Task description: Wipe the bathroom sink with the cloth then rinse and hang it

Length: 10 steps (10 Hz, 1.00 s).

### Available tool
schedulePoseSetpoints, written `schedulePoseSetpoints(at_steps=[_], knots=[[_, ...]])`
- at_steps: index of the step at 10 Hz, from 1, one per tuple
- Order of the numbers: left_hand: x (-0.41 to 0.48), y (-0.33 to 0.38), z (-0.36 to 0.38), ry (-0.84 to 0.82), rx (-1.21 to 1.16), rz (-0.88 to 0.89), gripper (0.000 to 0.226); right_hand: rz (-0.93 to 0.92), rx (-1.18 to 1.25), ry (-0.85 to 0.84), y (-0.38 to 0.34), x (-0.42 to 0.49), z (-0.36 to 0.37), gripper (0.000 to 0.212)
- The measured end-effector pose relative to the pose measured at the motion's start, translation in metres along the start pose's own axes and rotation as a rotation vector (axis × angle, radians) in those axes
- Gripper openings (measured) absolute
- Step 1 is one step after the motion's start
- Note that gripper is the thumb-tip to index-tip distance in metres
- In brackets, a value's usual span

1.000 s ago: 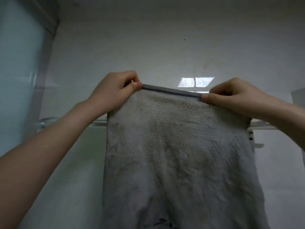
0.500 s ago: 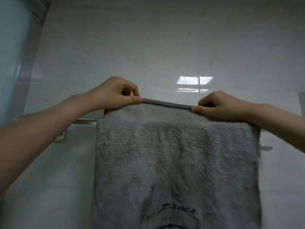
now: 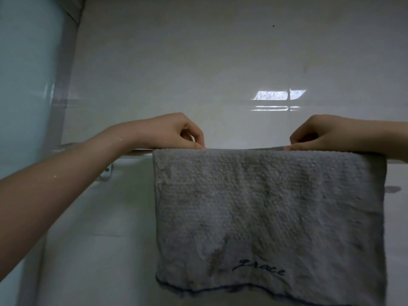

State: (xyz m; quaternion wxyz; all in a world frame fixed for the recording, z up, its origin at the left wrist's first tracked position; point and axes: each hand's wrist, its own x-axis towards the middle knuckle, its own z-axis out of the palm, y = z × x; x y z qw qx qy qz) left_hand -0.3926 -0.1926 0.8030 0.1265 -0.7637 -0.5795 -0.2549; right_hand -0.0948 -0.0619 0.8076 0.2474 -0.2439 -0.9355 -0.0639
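Note:
A grey terry cloth [image 3: 269,213] with dark embroidered script near its lower hem hangs folded over a white towel rail [image 3: 136,153] on the wall. My left hand [image 3: 176,133] pinches the cloth's top fold near its left end. My right hand [image 3: 320,134] pinches the same fold near the right end. Both sets of fingertips sit right at the top of the rail. The cloth's front half hangs flat and covers most of the rail. The sink is out of view.
Glossy white wall tiles [image 3: 220,74] fill the background, with a bright window reflection [image 3: 278,96]. A pale blue glass panel with a grey frame [image 3: 28,85] stands at the left. The rail's bracket [image 3: 107,172] shows below my left forearm.
The cloth has come down from being held up in front of the wall and now lies draped over the rail. Both hands have lowered with it and spread further apart along the top fold.

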Motion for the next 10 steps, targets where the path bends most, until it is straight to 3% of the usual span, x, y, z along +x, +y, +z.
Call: schedulePoseSetpoints(at_steps=[1,3,4,5,6,8,9,10], knots=[[-0.004,0.001,0.0,-0.034,0.017,-0.003,0.015,0.018,-0.047,-0.012,-0.004,-0.003,-0.002,0.042],[-0.019,0.007,-0.001,0.262,-0.047,0.109,0.009,-0.018,0.085,0.169,-0.012,-0.028,-0.007,0.032],[-0.037,0.015,-0.001,0.217,-0.078,0.107,0.018,-0.067,0.167,0.253,-0.016,-0.053,-0.003,0.031],[-0.054,0.016,0.002,0.231,-0.045,0.109,0.024,-0.116,0.123,0.271,-0.013,-0.075,0.008,0.038],[-0.062,0.011,0.004,0.282,-0.031,0.074,0.015,-0.157,-0.079,0.324,-0.009,-0.081,0.02,0.045],[-0.07,0.0,0.001,0.282,-0.016,0.065,0.04,-0.136,-0.249,0.369,-0.01,-0.08,0.032,0.055],[-0.071,-0.001,0.001,0.272,0.022,0.087,0.036,-0.122,-0.227,0.377,-0.011,-0.08,0.032,0.055],[-0.077,0.0,0.005,0.444,0.015,0.113,0.014,-0.111,-0.073,0.501,-0.012,-0.084,0.03,0.052]])
